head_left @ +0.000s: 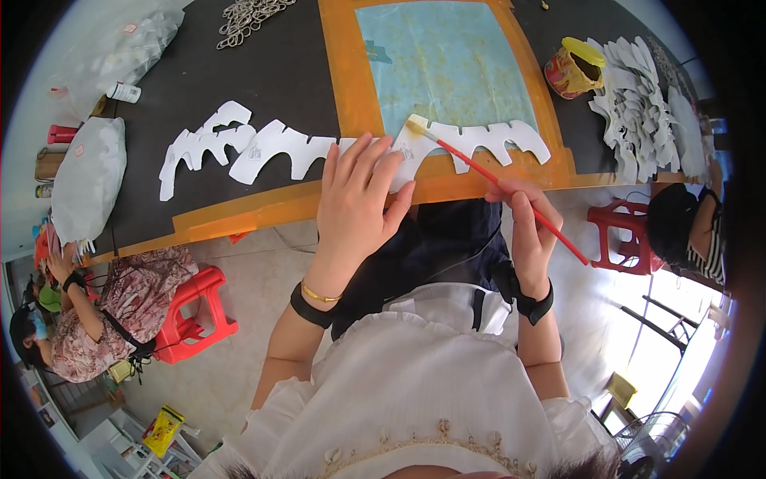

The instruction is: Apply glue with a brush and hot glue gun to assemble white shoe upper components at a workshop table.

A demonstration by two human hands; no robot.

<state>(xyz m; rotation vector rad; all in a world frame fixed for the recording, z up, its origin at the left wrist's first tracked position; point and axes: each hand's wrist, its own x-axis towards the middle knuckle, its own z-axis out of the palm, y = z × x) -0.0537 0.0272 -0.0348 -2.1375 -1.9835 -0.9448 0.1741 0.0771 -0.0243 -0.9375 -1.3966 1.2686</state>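
My right hand (531,227) is closed around a red-handled brush (511,188). The brush's bristles touch the upper left corner of a white scalloped cut-out piece (479,137), which lies on a blue sheet (455,68) and the orange tape around it. My left hand (357,188) rests flat over the left end of that piece, fingers stretched out, and hides part of it. To the left, another white scalloped piece (275,148) and further overlapping ones (191,152) lie on the black tabletop.
An open tin (570,73) with yellow stuff on its rim stands right, beside a heap of white pieces (634,112). Metal chain (247,20) lies at the back. Plastic bags (88,176) sit left. Another person (120,311) works at the left, near a red stool (195,315).
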